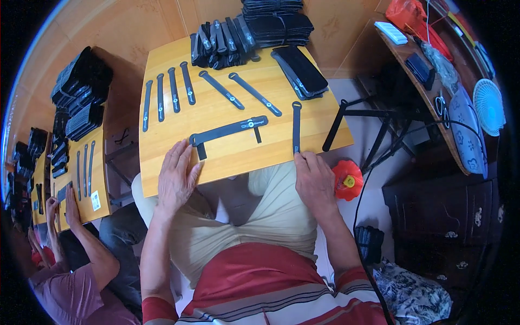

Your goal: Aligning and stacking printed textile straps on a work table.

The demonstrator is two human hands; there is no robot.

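My left hand (179,176) lies with fingers outstretched at the table's near edge, fingertips beside the looped left end of a wide dark grey strap (225,130). Two short black strips (202,151) stick out from under that strap. On the right, my right hand (315,176) has its fingers closed on the near end of a narrow grey strap (296,127), whose slotted end points away from me. Several similar narrow straps (173,91) lie spaced out across the far left and middle of the wooden table (238,162).
Bundled straps (222,43) and stacked black pieces (279,30) fill the table's back, with another black stack (300,70) at right. A black strap (335,127) hangs over the right edge. Below is a red dish (346,181). At left, another person's hands (70,208) work at a neighbouring table.
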